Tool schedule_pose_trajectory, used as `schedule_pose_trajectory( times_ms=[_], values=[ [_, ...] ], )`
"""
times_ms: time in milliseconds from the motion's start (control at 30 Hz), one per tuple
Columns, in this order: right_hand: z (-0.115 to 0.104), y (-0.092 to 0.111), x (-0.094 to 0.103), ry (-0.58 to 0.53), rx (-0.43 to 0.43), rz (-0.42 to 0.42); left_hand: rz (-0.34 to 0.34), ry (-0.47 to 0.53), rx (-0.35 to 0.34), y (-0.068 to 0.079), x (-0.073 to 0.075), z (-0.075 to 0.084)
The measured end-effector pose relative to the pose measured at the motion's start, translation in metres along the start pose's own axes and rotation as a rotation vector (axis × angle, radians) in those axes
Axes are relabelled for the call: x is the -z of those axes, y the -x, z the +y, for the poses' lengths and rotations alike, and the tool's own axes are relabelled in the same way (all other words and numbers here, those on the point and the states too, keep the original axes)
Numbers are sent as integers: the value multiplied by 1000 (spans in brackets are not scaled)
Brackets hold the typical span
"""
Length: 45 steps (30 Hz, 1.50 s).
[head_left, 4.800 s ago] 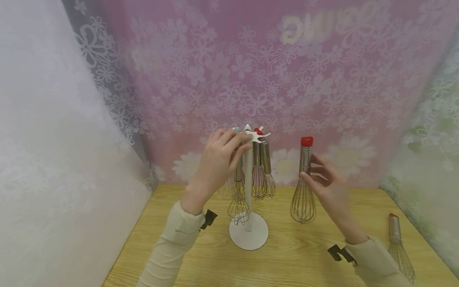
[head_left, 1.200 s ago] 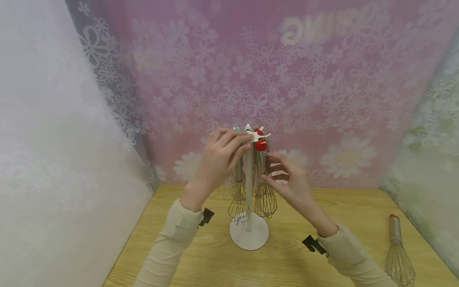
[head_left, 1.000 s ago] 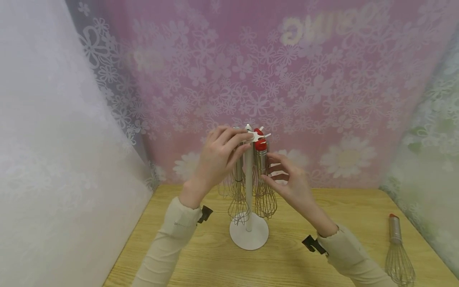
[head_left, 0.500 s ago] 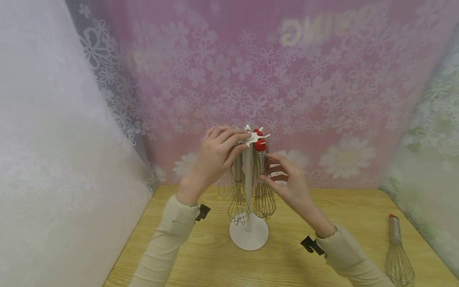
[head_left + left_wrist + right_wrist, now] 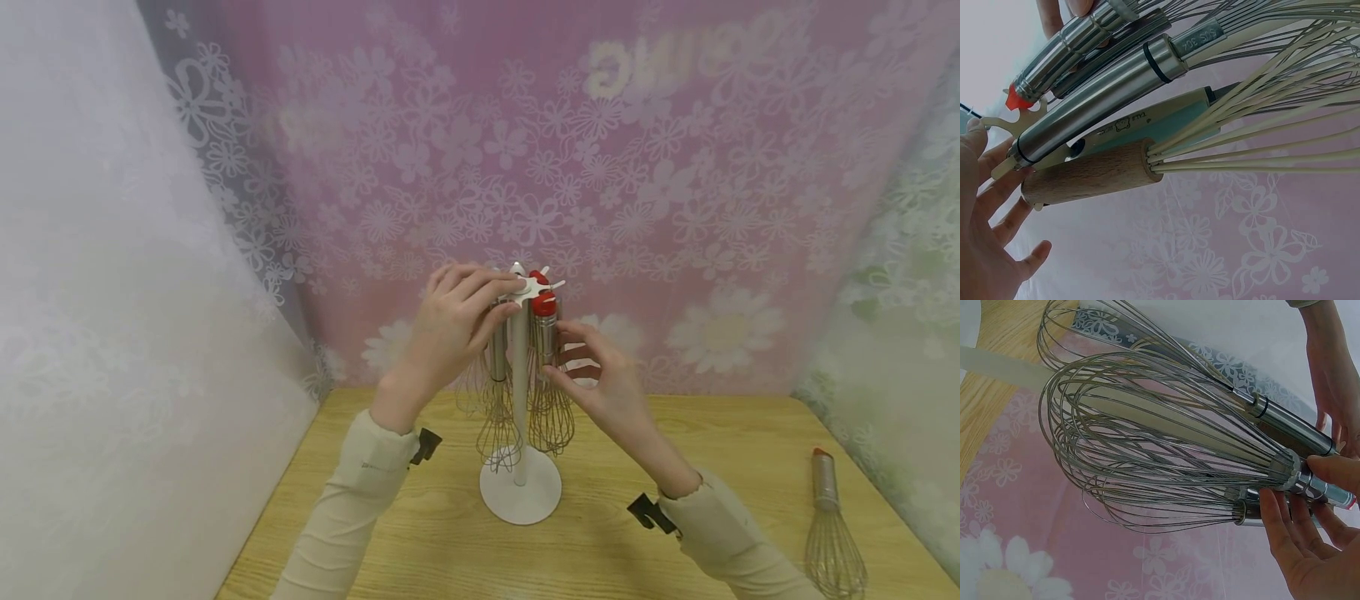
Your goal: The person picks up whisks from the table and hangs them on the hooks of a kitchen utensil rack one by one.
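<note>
A white stand (image 5: 521, 400) with a hooked top plate (image 5: 536, 287) holds several hanging whisks. My left hand (image 5: 446, 329) holds that plate from the left, its fingers over the top and thumb lower. On the right, my right hand (image 5: 618, 387) pinches the steel handle of a red-tipped whisk (image 5: 546, 329), whose top is at a hook. In the left wrist view hang a steel-handled whisk (image 5: 1097, 97), a teal-handled one (image 5: 1179, 119) and a wooden-handled one (image 5: 1097, 175). The right wrist view shows thumb and fingers around the whisk's collar (image 5: 1300, 475); wire loops overlap behind.
Another red-tipped whisk (image 5: 828, 517) lies on the wooden table (image 5: 615, 542) at the far right. The stand's round white base (image 5: 521, 500) rests on the table. Flower-patterned curtains (image 5: 525, 150) close off the back and both sides.
The right hand has brought the red-tipped whisk leftward from beside the stand to the hooks. In the last second the top plate has turned slightly, and both hands shifted a little left.
</note>
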State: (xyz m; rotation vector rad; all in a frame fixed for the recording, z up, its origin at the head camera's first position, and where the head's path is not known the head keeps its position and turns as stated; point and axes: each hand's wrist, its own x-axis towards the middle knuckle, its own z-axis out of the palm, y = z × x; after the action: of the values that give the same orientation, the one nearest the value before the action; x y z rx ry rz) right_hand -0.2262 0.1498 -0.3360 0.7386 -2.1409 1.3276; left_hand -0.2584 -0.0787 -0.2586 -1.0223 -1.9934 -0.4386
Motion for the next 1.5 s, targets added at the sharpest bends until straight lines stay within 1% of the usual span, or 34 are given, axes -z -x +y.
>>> schedule_pose_trajectory(
  times_ms=[500, 833, 1067, 1333, 1500],
  values=[
    [1, 2, 0, -10, 20, 12, 12, 20, 15, 0, -1, 2],
    [3, 1, 4, -7, 57, 78, 6, 19, 20, 0, -1, 3],
    [3, 1, 11, -18, 58, 117, 14, 21, 29, 0, -1, 4],
    [12, 4, 25, -23, 89, 147, 23, 23, 38, -1, -2, 6],
    [18, 8, 36, -23, 58, 167, 31, 13, 38, 0, -3, 7]
  ],
)
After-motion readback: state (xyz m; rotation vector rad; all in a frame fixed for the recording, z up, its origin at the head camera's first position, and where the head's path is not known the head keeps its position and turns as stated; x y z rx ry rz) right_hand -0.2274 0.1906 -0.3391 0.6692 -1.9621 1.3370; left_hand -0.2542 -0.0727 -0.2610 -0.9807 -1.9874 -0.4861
